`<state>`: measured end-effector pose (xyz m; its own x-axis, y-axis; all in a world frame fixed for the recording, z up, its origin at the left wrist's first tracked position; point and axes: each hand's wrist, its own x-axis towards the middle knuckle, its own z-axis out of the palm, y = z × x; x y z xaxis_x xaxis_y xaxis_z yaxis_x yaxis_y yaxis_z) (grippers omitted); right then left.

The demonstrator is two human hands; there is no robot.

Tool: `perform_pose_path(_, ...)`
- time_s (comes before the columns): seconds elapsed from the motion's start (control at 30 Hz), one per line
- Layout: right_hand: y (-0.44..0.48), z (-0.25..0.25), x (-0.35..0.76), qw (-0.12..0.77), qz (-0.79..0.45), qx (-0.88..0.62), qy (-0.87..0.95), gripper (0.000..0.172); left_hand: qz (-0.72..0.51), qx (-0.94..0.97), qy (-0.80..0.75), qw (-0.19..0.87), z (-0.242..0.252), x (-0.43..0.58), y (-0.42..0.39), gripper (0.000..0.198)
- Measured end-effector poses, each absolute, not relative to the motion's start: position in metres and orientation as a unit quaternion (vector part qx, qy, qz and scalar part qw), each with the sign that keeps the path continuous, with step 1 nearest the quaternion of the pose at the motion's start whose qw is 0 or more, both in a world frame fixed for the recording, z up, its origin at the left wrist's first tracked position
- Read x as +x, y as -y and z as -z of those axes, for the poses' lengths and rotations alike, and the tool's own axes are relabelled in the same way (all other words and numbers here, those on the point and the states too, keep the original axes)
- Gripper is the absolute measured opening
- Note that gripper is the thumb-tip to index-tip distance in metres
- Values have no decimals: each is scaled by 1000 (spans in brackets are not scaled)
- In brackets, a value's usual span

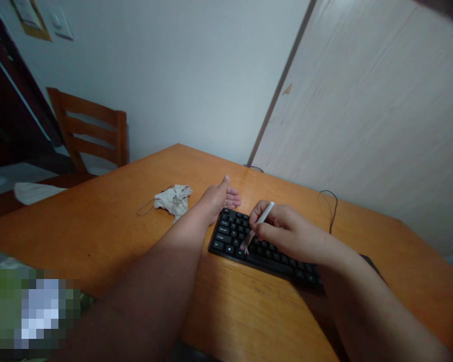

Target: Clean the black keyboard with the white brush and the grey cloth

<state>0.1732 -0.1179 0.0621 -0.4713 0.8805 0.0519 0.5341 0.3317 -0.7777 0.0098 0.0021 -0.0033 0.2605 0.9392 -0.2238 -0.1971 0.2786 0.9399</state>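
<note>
A black keyboard (226, 238) lies on the wooden table (226, 306), its right part hidden under my right arm. My right hand (283, 223) is closed round the white handle of a small brush (265, 213). The brush's tip rests on or just over the keys near the lower left corner. My left hand (223, 195) stands at the keyboard's far left corner, thumb up and fingers stretched out, with nothing held. Whether its edge touches the keyboard I cannot tell. Left of that hand a crumpled greyish cloth (173, 198) lies on the table.
A wooden chair (94, 130) stands beyond the table's left edge. Behind the table are a pale wall (184, 75) and a light panel (373, 105). A dark cable (335, 206) runs at the back right. Blurred-out items (33, 311) fill the lower left corner.
</note>
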Motion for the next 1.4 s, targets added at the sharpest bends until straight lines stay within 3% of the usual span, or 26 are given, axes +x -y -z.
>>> perform_pose_path(0.33,112,-56,166,272,-247,-487,793,9,-430,425,-433,669,2,10,0,61)
perform_pose_path(1.2,92,-30,169,386,-147,-549,727,10,-427,432,-428,669,5,10,-3,62)
perform_pose_path(1.4,94,-32,170,356,-181,-537,743,10,-427,429,-427,672,4,10,-1,62)
